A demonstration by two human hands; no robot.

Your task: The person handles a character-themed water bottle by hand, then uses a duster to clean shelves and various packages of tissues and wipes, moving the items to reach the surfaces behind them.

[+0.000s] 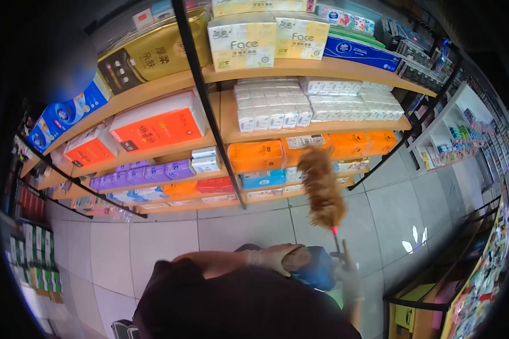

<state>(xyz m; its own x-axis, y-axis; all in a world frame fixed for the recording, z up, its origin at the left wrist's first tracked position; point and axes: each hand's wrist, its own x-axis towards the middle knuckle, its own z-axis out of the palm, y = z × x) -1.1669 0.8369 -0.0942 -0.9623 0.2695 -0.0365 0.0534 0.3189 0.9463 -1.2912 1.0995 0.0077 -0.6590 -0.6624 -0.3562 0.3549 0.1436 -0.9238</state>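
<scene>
1. Nearest the camera is the person's dark top (237, 308), which fills the bottom middle of the view.
2. Just beyond it, the left hand (272, 257), in a pale glove, reaches across from the left. Its fingers are curled closed over a brown thing (297, 259).
3. The brown thing lies against a blue thing (318, 271). Both are too blurred to name, and the blue one may be a bag or a cloth.
4. The right hand (349, 278), also gloved, is just right of the blue thing. It appears to grip the thin red stick of a duster (322, 189), with one or two fingers sticking up loosely, though blur hides the exact grip.
5. The duster rises from that hand, leaning slightly left. Its brown feather head is up in front of the lower shelves (322, 125).
6. The tip of the feather head overlaps the row of orange packs (257, 156), above the grey tiled floor (169, 248).
7. White packs (274, 107) fill the shelf above the orange ones.
8. Face boxes (243, 42) stand on the top shelf.
</scene>
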